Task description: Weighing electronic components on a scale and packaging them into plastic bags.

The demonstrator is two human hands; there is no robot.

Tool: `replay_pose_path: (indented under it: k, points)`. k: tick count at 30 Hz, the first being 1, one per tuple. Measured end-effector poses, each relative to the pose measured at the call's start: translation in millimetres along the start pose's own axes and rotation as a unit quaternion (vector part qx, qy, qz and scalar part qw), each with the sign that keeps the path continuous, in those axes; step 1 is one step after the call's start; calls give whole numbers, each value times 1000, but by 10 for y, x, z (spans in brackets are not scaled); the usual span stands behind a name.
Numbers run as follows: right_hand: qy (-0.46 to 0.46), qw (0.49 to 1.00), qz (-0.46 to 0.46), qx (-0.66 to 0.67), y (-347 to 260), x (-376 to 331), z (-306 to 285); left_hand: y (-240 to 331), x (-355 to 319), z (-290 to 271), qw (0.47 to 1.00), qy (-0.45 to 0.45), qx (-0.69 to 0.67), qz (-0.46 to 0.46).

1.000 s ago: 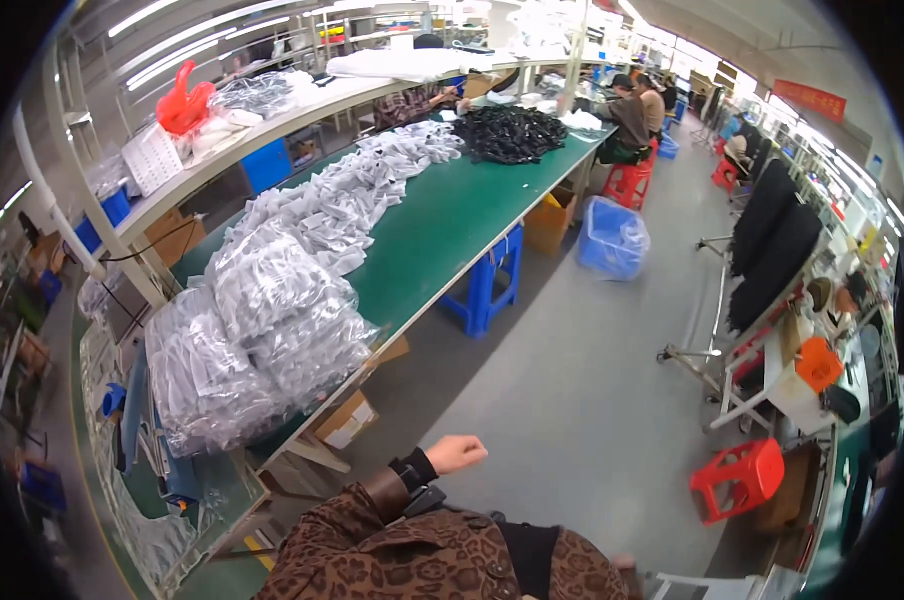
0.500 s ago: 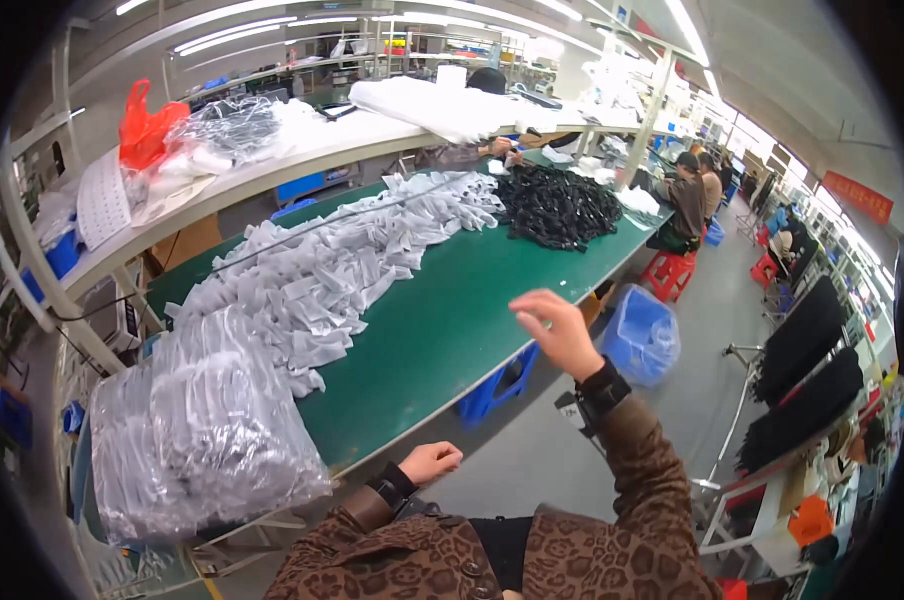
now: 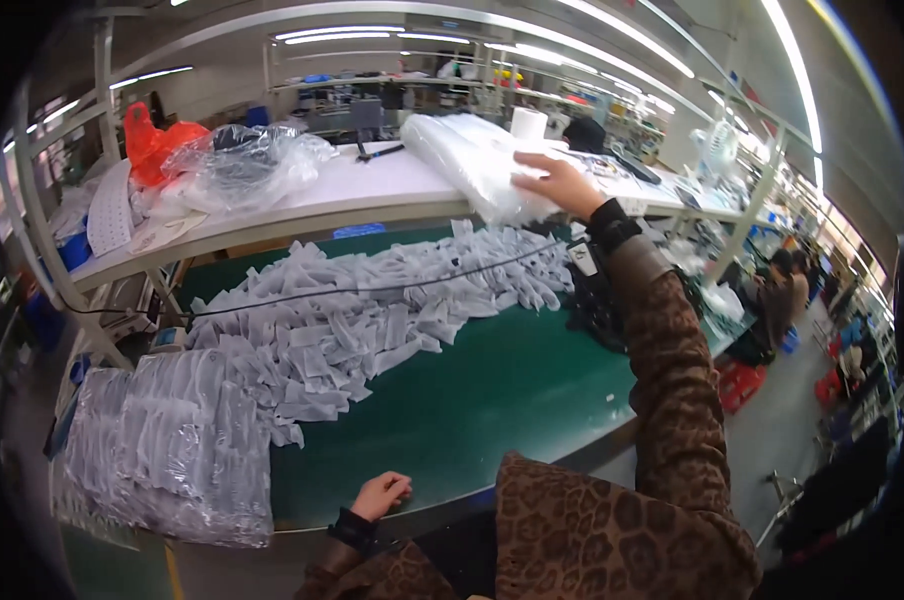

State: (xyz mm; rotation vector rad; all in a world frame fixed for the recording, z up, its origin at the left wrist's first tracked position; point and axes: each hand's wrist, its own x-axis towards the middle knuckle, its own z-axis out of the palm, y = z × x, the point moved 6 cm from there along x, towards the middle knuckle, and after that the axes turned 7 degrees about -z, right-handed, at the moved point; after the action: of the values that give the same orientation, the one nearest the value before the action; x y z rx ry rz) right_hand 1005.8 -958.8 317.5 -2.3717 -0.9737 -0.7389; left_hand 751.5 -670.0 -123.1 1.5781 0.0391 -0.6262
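My right hand [image 3: 562, 188] is stretched out over the raised white shelf, fingers apart, at the right side of a stack of clear plastic bags [image 3: 457, 150]. Whether the fingertips touch the plastic I cannot tell. My left hand [image 3: 382, 494] hovers by the near edge of the green table [image 3: 452, 400], its fingers curled in with nothing visible in them. Beyond it spreads a long heap of pale grey strips [image 3: 352, 320]. A pile of black pieces [image 3: 594, 312] lies partly hidden behind my right forearm.
A large clear bag packed with grey pieces [image 3: 172, 440] stands at the table's left end. On the shelf [image 3: 372, 190] are a red plastic bag [image 3: 157, 145], crumpled clear plastic [image 3: 247, 165] and a white roll [image 3: 528, 126]. A black cable [image 3: 392, 286] crosses the heap. People [image 3: 777, 290] sit at right.
My right hand has moved forward and up from above the table's near edge to the plastic stack on the shelf. My left hand stays low near the edge. The view has turned right-to-left toward the shelf.
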Motion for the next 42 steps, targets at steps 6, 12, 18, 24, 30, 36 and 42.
replay_pose_path:
  k: [6, 12, 18, 24, 30, 36, 42]
  points:
    - [-73, 994, -52, 59, 334, 330, 109, 122, 135, 390, 991, 113, -64, -29]
    - [-16, 994, -98, 40, 415, 431, 93, 302, 248, 682, 984, 163, -74, -15]
    - [112, 986, -37, 117, 744, 487, -8, 477, 326, 789, 986, 156, -52, -8]
    - [235, 930, 76, 271, 1272, 516, -252, 841, 539, 825, 994, 105, 1, 28]
    - [332, 864, -6, 379, 800, 221, -1126, 1707, 672, 973, 987, -2, 53, 149]
    - [-282, 940, -41, 188, -872, -1175, -133, 2963, -58, 836, 810, 317, 183, 458]
    - [-416, 786, 128, 440, -1073, -1802, 686, 3072, 1, 1058, 734, 143, 339, 571]
